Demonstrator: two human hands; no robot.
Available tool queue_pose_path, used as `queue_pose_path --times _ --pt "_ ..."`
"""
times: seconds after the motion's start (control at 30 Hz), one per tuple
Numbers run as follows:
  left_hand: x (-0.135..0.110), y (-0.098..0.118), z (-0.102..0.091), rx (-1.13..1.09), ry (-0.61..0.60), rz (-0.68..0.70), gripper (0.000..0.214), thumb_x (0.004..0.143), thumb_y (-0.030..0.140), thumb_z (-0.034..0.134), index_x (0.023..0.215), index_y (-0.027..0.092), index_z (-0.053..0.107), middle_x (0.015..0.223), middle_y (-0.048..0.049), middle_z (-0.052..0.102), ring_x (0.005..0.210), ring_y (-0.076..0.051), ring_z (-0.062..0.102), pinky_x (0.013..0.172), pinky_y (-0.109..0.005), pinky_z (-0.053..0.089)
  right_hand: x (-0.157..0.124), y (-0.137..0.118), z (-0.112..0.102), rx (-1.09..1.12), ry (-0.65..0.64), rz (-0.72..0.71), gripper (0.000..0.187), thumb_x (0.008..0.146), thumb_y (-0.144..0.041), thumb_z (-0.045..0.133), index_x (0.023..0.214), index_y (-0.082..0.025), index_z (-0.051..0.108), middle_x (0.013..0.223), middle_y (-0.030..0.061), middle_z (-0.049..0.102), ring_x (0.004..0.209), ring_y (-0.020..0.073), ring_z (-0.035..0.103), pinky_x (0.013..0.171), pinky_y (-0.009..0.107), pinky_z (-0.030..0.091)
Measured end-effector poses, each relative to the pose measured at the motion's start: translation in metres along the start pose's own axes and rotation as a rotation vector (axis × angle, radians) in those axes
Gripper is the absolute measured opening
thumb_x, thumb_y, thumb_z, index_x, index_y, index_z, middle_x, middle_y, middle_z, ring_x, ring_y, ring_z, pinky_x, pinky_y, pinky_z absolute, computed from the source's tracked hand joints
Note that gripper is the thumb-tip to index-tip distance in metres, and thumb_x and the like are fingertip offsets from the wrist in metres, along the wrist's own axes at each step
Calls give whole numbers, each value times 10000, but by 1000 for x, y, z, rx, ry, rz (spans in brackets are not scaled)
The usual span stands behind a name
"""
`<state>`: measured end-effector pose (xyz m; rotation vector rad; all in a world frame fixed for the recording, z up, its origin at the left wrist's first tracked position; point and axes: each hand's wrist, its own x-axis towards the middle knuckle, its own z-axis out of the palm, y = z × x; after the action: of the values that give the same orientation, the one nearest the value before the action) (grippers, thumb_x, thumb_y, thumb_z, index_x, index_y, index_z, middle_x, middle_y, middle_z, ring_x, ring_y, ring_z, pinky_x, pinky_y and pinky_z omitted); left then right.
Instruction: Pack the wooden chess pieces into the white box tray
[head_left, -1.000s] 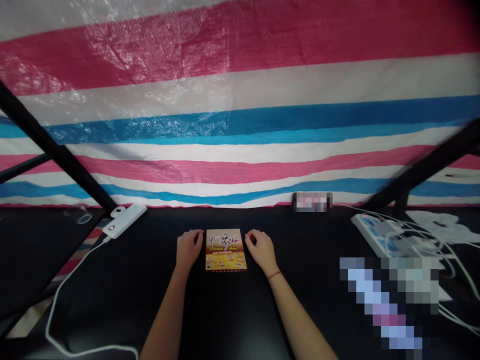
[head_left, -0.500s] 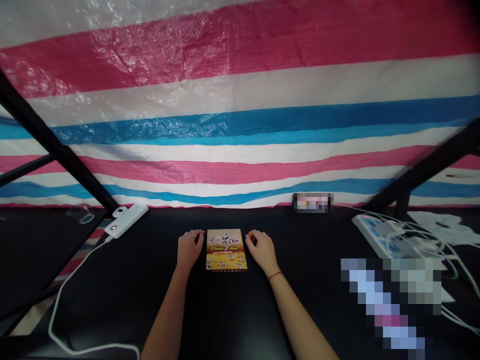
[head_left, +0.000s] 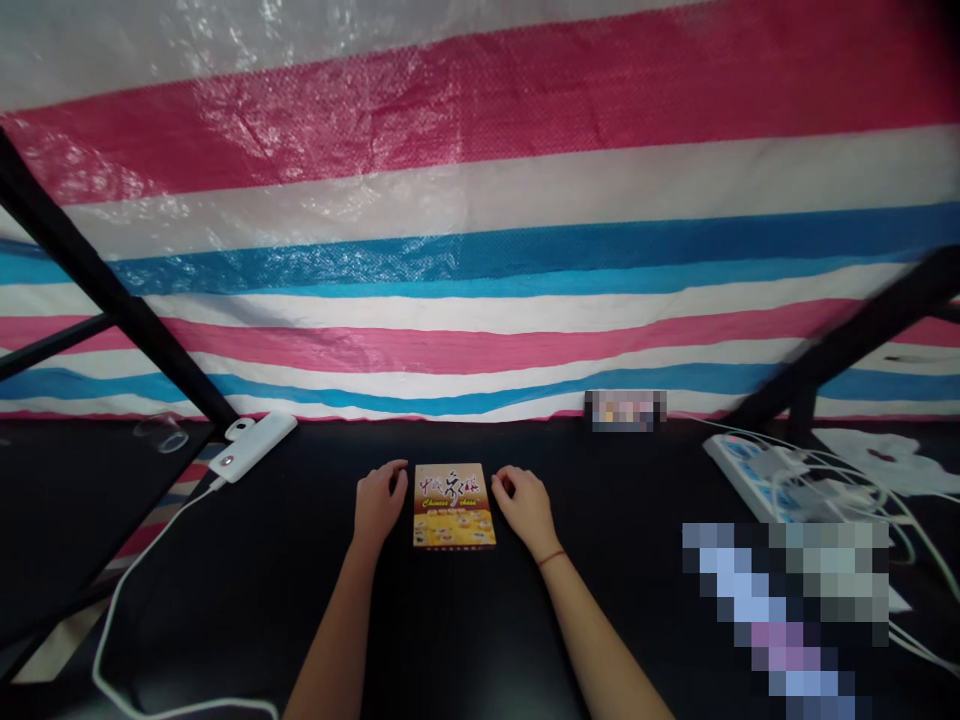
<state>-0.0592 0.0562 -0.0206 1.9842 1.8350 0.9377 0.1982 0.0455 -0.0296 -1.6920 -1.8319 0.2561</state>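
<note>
A Chinese chess box [head_left: 454, 508] lies flat on the black table [head_left: 450, 640], its printed cover facing up. To its left my left hand [head_left: 380, 503] rests on the tabletop, fingers loosely curved, with a gap between thumb and forefinger. A narrow strip of table separates that hand from the box. On the other side sits my right hand [head_left: 525, 502], also loosely curved and holding nothing, a thin red cord round its wrist. Its fingertips are very close to the box's right edge; I cannot tell whether they touch it.
A white power bank [head_left: 259, 445] with a cable lies back left, near a clear cup [head_left: 166, 433]. A blurred-out device [head_left: 625, 411] stands at the back. A power strip [head_left: 742, 475] with tangled cables is at right. Black frame bars [head_left: 176, 360] cross before a striped sheet [head_left: 480, 240].
The whole view has shifted slightly, so everything appears a little lower. Both hands keep their places beside the box, which has not moved on the table.
</note>
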Motion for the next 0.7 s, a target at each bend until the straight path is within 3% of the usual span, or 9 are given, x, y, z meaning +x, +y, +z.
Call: queue_pose_path --times 0.13,0.3,0.43,0.6,0.7 --pt "-4 5 -3 -111 -37 51 306 923 314 392 1006 195 662 938 -51 697 795 -158 637 753 -275 493 -5 -3 -3 5 -15 -28 289 913 -300 427 767 -196 654 727 36 616 735 185 541 683 287 330" --pt "-7 10 -1 -170 -141 103 217 854 353 511 923 213 662 722 3 617 656 -141 582 650 -252 460 -17 -11 -8 63 -49 -17 367 953 -380 390 886 -228 718 867 60 660 847 209 571 779 339 367" --pt "-6 10 2 -200 -166 82 198 842 316 501 953 216 631 679 26 564 630 -135 554 625 -250 425 -20 -26 -9 336 -1 41 352 932 -426 421 970 -226 709 961 80 687 917 227 600 837 364 432" --pt "-4 4 -2 -262 -154 51 163 807 289 514 904 222 627 614 57 474 578 -122 491 578 -236 394 -13 -74 -4 640 130 225 339 865 -458 524 1006 -180 659 867 70 688 785 214 627 717 321 492" --pt "-3 -4 -12 -303 -93 4 212 782 293 532 955 221 633 613 61 488 575 -122 505 581 -235 414 -3 -116 3 701 136 171 290 872 -424 519 1005 -190 627 742 24 647 694 183 609 661 289 491"
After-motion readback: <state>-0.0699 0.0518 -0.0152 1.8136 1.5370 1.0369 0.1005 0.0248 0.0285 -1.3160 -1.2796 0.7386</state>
